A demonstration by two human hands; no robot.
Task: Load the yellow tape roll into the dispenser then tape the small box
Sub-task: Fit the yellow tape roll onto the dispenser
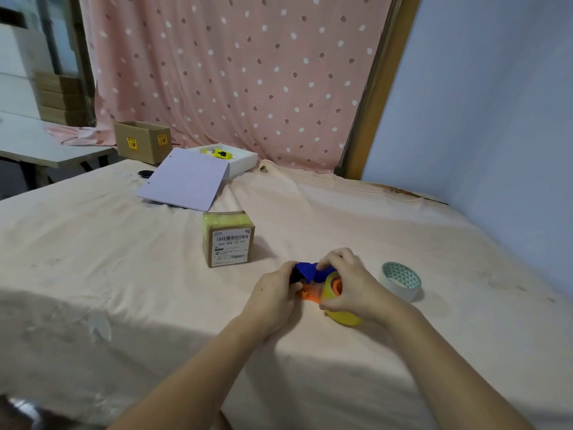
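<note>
The dispenser (310, 273), blue on top with an orange hub, lies on the peach cloth near the table's middle. My left hand (274, 297) grips its left end. My right hand (350, 282) wraps the yellow tape roll (341, 315), which sits around the orange hub; fingers hide much of both. The small brown box (228, 240), with a white barcode label facing me and yellowish tape on its top, stands upright just behind and left of my hands, apart from them.
A clear tape roll (401, 280) with a green patterned core lies to the right of my hands. Farther back are a lilac card (183, 178), a white tray (245, 161) holding a yellow item, and an open cardboard box (143, 141). A blue wall borders the right side.
</note>
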